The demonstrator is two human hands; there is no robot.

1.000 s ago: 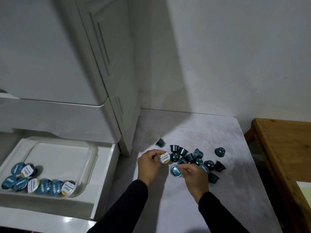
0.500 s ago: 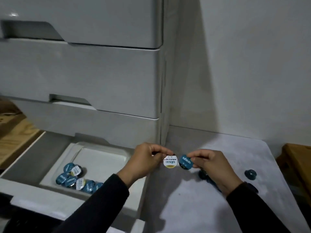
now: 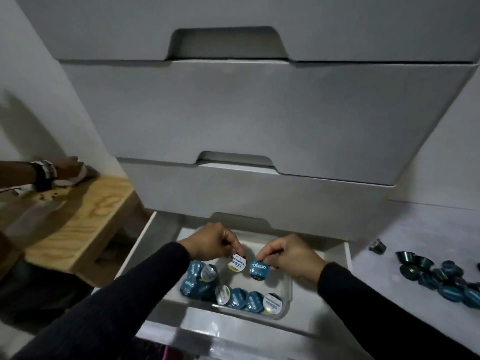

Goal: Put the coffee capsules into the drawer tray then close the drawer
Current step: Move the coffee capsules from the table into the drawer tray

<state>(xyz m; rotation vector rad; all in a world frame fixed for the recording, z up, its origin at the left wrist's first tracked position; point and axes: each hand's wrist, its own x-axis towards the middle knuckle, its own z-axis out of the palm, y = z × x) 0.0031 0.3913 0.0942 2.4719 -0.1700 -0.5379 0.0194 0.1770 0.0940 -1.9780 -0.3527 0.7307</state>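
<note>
The bottom drawer (image 3: 346, 261) of a white cabinet stands pulled out, with a clear plastic tray (image 3: 287, 294) inside it. Several blue and white-lidded capsules (image 3: 241, 298) lie along the tray's front and left. My left hand (image 3: 211, 241) pinches a white-lidded capsule (image 3: 237, 263) just above the tray. My right hand (image 3: 287, 253) pinches a blue-lidded capsule (image 3: 258, 267) beside it, also over the tray. More dark blue capsules (image 3: 439, 275) lie in a heap on the grey surface to the right.
Closed drawers (image 3: 259, 120) rise above the open one. A wooden table (image 3: 78, 216) stands at the left, where another person's hand (image 3: 66, 167) with a wristband rests. One lone capsule (image 3: 378, 246) lies near the cabinet's right side.
Both hands carried their capsules left from the grey surface to over the tray in the open drawer. My view swung left with them.
</note>
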